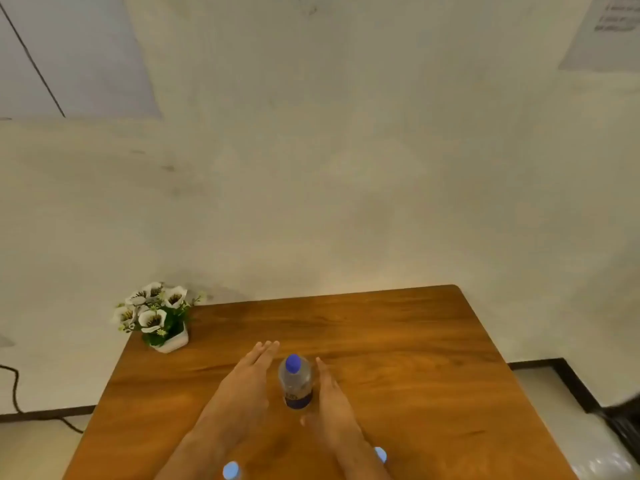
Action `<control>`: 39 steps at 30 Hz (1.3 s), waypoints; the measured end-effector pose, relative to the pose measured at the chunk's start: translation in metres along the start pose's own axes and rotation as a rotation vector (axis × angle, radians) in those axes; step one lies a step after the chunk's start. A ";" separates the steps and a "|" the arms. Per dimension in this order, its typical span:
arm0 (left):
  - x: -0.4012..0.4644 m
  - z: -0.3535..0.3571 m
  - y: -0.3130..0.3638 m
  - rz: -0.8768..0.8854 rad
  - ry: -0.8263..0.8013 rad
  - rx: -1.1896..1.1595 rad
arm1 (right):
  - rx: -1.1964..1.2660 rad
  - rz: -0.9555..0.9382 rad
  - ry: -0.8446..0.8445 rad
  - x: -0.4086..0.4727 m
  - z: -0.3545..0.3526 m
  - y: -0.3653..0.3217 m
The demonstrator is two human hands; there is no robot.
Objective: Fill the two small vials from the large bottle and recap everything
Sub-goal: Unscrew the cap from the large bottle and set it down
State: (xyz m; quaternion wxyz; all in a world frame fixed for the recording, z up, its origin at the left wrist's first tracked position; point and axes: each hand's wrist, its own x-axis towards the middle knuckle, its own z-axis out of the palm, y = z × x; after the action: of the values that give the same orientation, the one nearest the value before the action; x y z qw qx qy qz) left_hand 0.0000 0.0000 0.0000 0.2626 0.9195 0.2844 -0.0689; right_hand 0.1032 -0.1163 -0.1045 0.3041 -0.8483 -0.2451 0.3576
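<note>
**Mia:** What do you see from the head camera?

**Ben:** A brown wooden tabletop pushed up to a pale wall. A big clear bottle stands up straight near the middle of it. It has a blue cap on top and a dark blue label low down.

**Mia:** Where are the hands?

**Ben:** One on each side of the bottle. The left hand is just beside it, with the fingers straight and close together, pointing away from the person. It holds nothing. The right hand is just beside the bottle on the other side, flat and straight too, and it holds nothing. I cannot tell if either hand touches the bottle.

**Mia:** Where are the little vials?

**Ben:** Close to the person, at the bottom edge of the view. The left vial has a light blue top and sits by the left arm. The right vial has a light blue top too and peeks out by the right arm. Both are blurry, so I cannot tell more about them.

**Mia:** Anything else?

**Ben:** A small white pot of white flowers sits on the far left corner of the tabletop. A black cable lies on the floor to the left. A sheet of paper hangs on the wall, top right.
</note>
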 end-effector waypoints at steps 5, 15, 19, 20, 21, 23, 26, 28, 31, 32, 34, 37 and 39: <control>0.011 0.012 -0.001 0.015 -0.060 -0.028 | 0.169 -0.030 0.043 0.024 0.031 0.013; 0.041 0.030 -0.006 0.095 0.001 -0.201 | 0.294 -0.109 0.205 0.034 0.034 0.006; 0.043 0.007 0.001 0.138 0.064 -0.309 | 0.276 -0.144 0.222 0.030 0.019 -0.012; 0.042 -0.003 0.004 0.149 0.076 -0.336 | 0.286 -0.149 0.219 0.028 0.011 -0.021; 0.043 -0.014 0.009 0.153 0.094 -0.355 | 0.291 -0.165 0.218 0.025 0.002 -0.031; 0.042 -0.038 0.023 0.168 0.164 -0.413 | 0.319 -0.214 0.214 0.019 -0.018 -0.051; 0.039 -0.077 0.045 0.220 0.325 -0.581 | 0.350 -0.298 0.235 0.008 -0.047 -0.085; 0.036 -0.103 0.061 0.257 0.395 -0.601 | 0.365 -0.345 0.247 0.001 -0.064 -0.106; 0.028 -0.144 0.080 0.306 0.428 -0.698 | 0.417 -0.406 0.243 -0.014 -0.091 -0.136; 0.027 -0.157 0.084 0.313 0.442 -0.725 | 0.445 -0.418 0.239 -0.020 -0.099 -0.145; 0.022 -0.185 0.093 0.346 0.464 -0.760 | 0.498 -0.473 0.255 -0.035 -0.115 -0.165; 0.013 -0.216 0.108 0.413 0.463 -0.713 | 0.491 -0.552 0.319 -0.053 -0.132 -0.190; 0.007 -0.233 0.119 0.444 0.502 -0.695 | 0.472 -0.595 0.352 -0.066 -0.144 -0.205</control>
State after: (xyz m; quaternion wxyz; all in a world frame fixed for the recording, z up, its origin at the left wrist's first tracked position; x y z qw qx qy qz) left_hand 0.0675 0.0418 0.2499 0.4859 0.8040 0.1422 0.3120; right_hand 0.1299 -0.0641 0.1478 0.6173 -0.6958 -0.3350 0.1504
